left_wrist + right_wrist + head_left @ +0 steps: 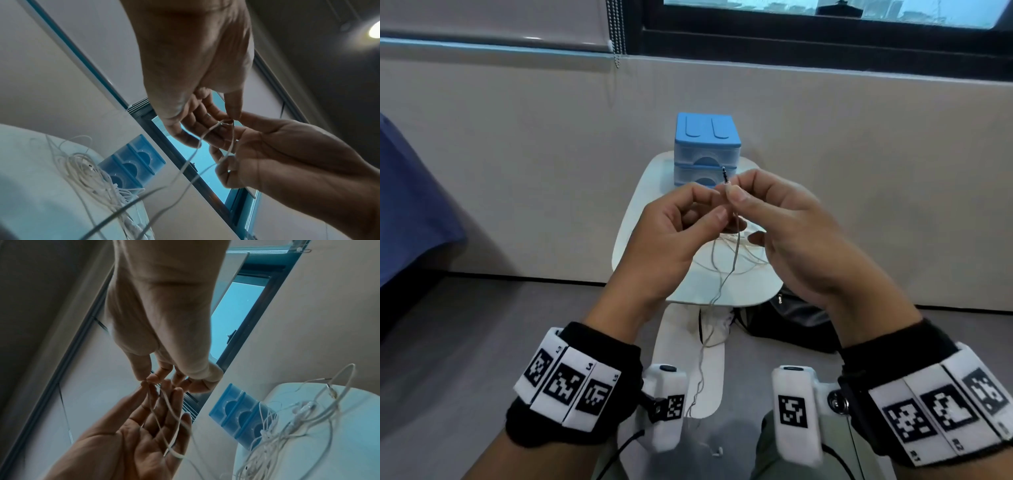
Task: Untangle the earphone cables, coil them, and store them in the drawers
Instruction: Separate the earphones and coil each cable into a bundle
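Both hands raised above the surface (650,192), close together, fingertips nearly meeting.

Right hand (787,233): thumb and forefinger pinch one earphone cable (736,246) just under its plug (724,174). Plug stands upright above the fingertips, dark metal tip up. Remaining fingers loosely curled.

Left hand (674,233): just beside the right, thumb and forefinger drawn together at the same cable a little below the right hand's pinch. Right wrist view shows the left palm (131,443) turned up with fingers spread, cable strands running across them; left wrist view shows a thin loop of cable (218,129) caught at the fingertips of both hands. It grasps the cable lightly between thumb and forefinger; how firm that contact is cannot be told.

From the hands the held cable drops straight down, past the near edge of the surface, toward the person's lap. An earbud (719,460) hangs low between the wrists.

Below and beyond the hands: a loose tangle of white cables (287,426) lying on the surface, more earbuds and plugs mixed in.

Beyond the fingertips, at the far end of the surface: a small blue drawer unit (707,147), its drawers closed, the tangle reaching up to its front.

Under the right wrist, on the floor: a dark bag (794,322).
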`<state>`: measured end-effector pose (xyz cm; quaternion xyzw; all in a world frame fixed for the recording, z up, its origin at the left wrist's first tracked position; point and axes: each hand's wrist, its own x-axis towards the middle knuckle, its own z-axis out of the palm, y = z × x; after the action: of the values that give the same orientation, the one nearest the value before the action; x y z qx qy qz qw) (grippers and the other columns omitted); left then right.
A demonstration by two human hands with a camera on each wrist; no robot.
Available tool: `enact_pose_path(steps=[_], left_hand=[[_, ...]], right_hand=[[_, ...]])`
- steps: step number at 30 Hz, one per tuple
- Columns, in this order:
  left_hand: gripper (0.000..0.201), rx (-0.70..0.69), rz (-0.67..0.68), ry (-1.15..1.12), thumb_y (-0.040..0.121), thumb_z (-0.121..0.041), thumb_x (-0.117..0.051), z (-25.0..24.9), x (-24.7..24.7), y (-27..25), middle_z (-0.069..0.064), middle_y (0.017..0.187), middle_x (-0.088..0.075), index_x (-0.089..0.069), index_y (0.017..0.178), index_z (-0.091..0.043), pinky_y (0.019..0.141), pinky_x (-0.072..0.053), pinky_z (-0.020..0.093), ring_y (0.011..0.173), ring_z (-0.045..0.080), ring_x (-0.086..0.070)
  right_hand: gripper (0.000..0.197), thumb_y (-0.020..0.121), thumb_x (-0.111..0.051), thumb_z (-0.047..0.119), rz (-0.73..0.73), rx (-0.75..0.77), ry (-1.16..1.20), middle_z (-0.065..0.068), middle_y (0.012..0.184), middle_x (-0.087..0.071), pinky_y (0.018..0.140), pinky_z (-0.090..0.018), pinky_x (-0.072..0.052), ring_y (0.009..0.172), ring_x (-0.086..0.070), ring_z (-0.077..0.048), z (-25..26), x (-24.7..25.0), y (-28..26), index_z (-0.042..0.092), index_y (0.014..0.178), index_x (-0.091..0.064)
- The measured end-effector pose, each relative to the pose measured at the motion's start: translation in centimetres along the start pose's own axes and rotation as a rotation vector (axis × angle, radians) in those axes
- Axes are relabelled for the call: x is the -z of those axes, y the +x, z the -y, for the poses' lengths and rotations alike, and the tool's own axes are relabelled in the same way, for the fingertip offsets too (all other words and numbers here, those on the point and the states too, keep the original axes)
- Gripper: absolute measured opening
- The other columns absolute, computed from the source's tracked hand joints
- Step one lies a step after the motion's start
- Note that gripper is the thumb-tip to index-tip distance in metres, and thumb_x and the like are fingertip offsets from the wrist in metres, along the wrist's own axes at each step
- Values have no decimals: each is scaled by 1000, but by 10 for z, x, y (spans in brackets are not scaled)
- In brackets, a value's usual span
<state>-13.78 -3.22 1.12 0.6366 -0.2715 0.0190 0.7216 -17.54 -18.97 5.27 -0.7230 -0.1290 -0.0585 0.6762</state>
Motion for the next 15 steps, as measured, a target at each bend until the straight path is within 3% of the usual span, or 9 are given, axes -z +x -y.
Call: enact_pose_path(steps=[2, 4, 7, 9, 12, 15], left_hand=[[15, 35, 20, -30, 99, -11, -64, 1, -1, -1, 10, 94, -76, -66, 105, 2, 90, -56, 33, 95, 23, -73], [21, 80, 46, -58, 96, -15, -66, 2, -2, -2, 7, 93, -76, -65, 104, 4, 92, -55, 36, 96, 22, -71], [18, 142, 78, -155, 97, -18, -65, 1, -2, -4, 6, 91, -74, -65, 96, 0, 88, -55, 30, 91, 18, -70], [17, 189, 101, -273, 97, -21, -62, 0, 0, -4, 4, 90, -72, -65, 83, -12, 87, -54, 29, 87, 16, -68], [23, 238, 138, -371, 95, -22, -60, -2, 2, -2, 0, 84, -69, -68, 74, -17, 91, -53, 31, 81, 12, -66], [32, 246, 177, -323, 98, -21, -60, -1, 0, 0, 0, 76, -66, -73, 69, -20, 88, -54, 29, 76, 10, -65]], right_hand=[[16, 101, -59, 29, 11, -37, 7, -3, 93, -62, 81, -31, -38, 84, -53, -13, -7, 2, 0, 14, 104, -63], [25, 95, -58, 38, 19, -72, -9, 0, 92, -61, 83, -38, -34, 87, -51, -14, -11, 2, -1, 16, 106, -64], [30, 94, -56, 39, 22, -85, -24, -2, 90, -56, 79, -34, -33, 83, -48, -11, -13, 2, -1, 13, 107, -64], [36, 97, -55, 36, 23, -87, -16, -2, 86, -54, 78, -34, -34, 79, -48, -11, -15, 3, 0, 4, 111, -63], [38, 103, -53, 27, 38, -78, 46, -4, 84, -55, 77, -31, -39, 72, -49, -11, -17, 1, 3, -7, 118, -57], [34, 100, -53, 30, 16, -63, 74, -15, 96, -58, 75, -34, -42, 77, -51, -23, -14, -3, 8, 0, 111, -63]])
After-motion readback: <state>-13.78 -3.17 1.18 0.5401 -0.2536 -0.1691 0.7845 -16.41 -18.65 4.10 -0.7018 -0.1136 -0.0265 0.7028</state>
